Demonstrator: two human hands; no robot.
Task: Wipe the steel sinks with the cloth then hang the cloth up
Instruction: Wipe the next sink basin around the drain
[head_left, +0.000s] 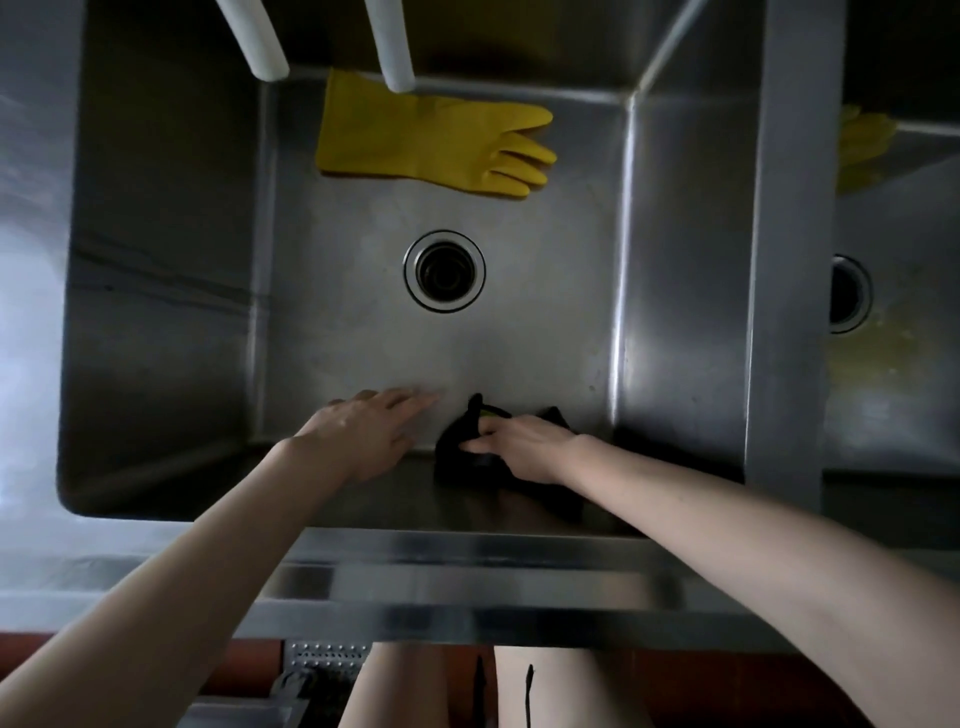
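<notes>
Steel sink basin: right hand grips dark cloth at near wall, left hand flat, open. Wiping underway; right-side sink, hanging left.

This is a kitchen wash-up area, possibly a commercial one. A deep, square-cornered steel sink sits beside a second basin in one stainless unit with a broad front rim. Two white spouts hang over the back edge. A round drain is set in the floor of the sink, and a yellow rubber glove lies there.
</notes>
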